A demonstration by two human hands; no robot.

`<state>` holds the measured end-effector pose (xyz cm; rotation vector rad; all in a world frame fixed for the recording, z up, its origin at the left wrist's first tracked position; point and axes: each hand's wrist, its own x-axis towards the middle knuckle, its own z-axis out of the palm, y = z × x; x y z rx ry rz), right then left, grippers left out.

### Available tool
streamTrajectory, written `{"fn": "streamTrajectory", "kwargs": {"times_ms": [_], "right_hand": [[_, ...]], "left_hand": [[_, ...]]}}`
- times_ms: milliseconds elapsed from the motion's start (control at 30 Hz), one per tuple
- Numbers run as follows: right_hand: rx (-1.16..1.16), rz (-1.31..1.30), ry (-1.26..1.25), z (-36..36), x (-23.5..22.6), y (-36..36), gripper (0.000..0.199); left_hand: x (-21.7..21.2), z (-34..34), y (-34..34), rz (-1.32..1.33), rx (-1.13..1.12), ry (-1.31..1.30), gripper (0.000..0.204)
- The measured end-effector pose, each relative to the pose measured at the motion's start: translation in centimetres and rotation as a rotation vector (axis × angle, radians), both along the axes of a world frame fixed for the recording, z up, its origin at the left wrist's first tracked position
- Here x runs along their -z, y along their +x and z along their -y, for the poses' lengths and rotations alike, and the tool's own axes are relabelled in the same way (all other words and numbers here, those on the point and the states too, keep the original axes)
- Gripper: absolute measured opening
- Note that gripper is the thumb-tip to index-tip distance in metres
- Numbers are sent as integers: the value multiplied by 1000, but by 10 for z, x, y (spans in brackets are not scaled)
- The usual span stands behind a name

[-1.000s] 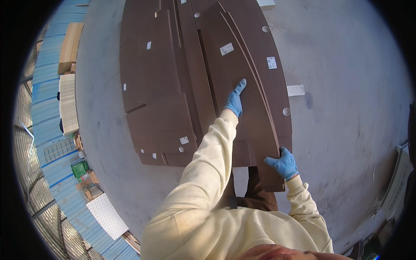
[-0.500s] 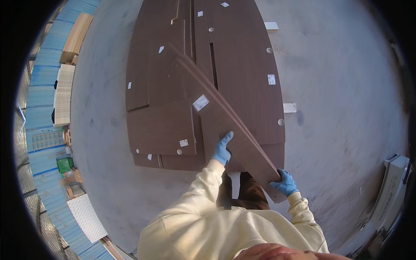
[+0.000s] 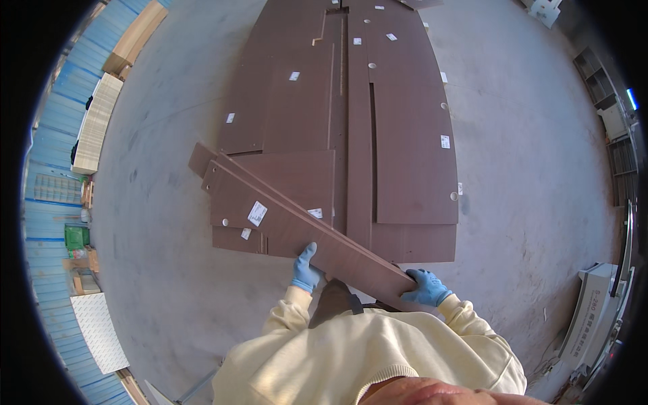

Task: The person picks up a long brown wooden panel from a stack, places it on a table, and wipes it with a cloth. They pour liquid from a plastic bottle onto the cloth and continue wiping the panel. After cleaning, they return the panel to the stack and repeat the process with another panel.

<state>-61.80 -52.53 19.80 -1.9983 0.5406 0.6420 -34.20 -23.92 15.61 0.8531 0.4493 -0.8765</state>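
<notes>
I hold a long dark brown board (image 3: pixel 283 216) with white stickers, lifted and turned crosswise over the others. My left hand (image 3: pixel 305 267), in a blue glove, grips its near long edge around the middle. My right hand (image 3: pixel 425 287), also gloved in blue, holds its right end. Below it, several cut brown panels (image 3: pixel 412 155) lie flat side by side on the grey concrete floor (image 3: pixel 540 175), reaching away from me. My cream sleeves and dark trousers fill the lower edge.
Blue corrugated sheeting (image 3: pixel 47 196) runs along the left side, with stacks of pale boards (image 3: pixel 94 121) and a green box (image 3: pixel 75 236) beside it. A white perforated sheet (image 3: pixel 98 331) lies at lower left. A grey machine (image 3: pixel 594 310) stands at the right.
The board has swung from pointing away from me to lying crosswise, its far end now to the left. My left hand slid back along it toward my body; the view tilted.
</notes>
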Motion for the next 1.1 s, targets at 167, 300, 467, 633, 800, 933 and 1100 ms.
{"fn": "streamTrajectory", "kwargs": {"times_ms": [167, 300, 467, 633, 800, 933, 1100], "right_hand": [[-122, 96, -50, -98, -17, 35, 80], [-253, 81, -36, -177, -17, 79, 84], [-382, 187, -87, -219, -40, 140, 83], [-575, 132, -107, -264, -55, 198, 81], [-714, 115, -176, -332, -64, 254, 82], [-766, 99, -211, -411, -64, 309, 84], [-825, 109, -206, -548, -45, 390, 84]], "left_hand": [[-19, -128, 16, 100, 1, -69, 59], [-51, -239, 22, 163, -39, -7, 61], [-71, -327, 8, 181, -198, -35, 60], [-74, -399, -13, 152, -312, -89, 61], [-65, -475, -19, 105, -458, -23, 64], [-52, -550, 1, 137, -556, -155, 66], [-36, -684, 69, 110, -619, -29, 70]]}}
